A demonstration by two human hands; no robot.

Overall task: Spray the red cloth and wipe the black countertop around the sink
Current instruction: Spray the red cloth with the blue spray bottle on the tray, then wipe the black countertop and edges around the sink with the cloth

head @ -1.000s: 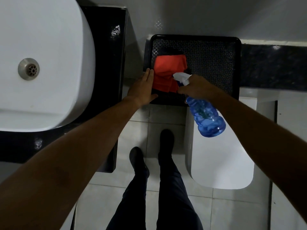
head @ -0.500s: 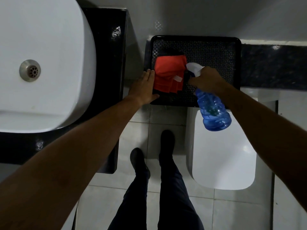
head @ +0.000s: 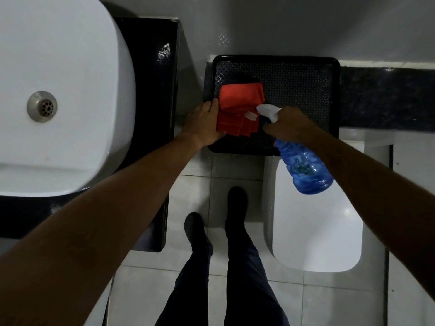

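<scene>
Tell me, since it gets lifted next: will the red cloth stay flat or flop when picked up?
Probably flop. The red cloth lies in loose, uneven folds on the black tray, so the layers would likely fall open. It looks thin, so probably light. The left hand touches its edge.

Light: dim, cool, greyish overall
Glare: small glints on the glossy black stone countertop (head: 150, 67), upper left of centre
Shadows: forearms dark along the lower frame
Edges: wide-angle bowing
Focus: mostly sharp
</scene>
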